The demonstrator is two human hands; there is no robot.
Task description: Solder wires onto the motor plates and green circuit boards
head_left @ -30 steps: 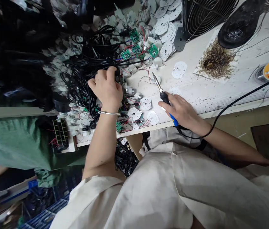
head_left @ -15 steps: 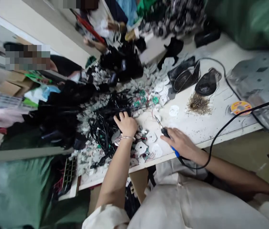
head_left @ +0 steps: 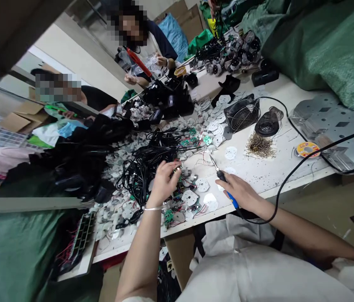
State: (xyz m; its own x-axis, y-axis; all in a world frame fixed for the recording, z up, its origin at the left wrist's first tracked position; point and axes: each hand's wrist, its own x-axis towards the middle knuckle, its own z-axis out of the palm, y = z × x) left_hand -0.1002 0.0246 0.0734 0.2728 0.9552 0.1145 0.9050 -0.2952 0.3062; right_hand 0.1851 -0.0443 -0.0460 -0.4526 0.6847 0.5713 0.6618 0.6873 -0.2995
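Observation:
My right hand is wrapped round the handle of a soldering iron, black and blue, its metal tip pointing up and left over the white table. Between the curled fingers and thumb of my left hand is a small green piece that looks like a circuit board, mostly hidden by the fingers. That hand is just right of a heap of black cables. White perforated discs, red wires and small green boards lie below and right of it.
Behind the iron are a black fan with a wire guard, a soldering iron stand, brown shavings and a solder reel. The iron's cord loops at right. Two people sit across the table. Green sacks border it.
My left hand has come up from the black cables, slightly toward the right, with a small green piece now in its fingers. The right hand still holds the soldering iron in nearly the same place.

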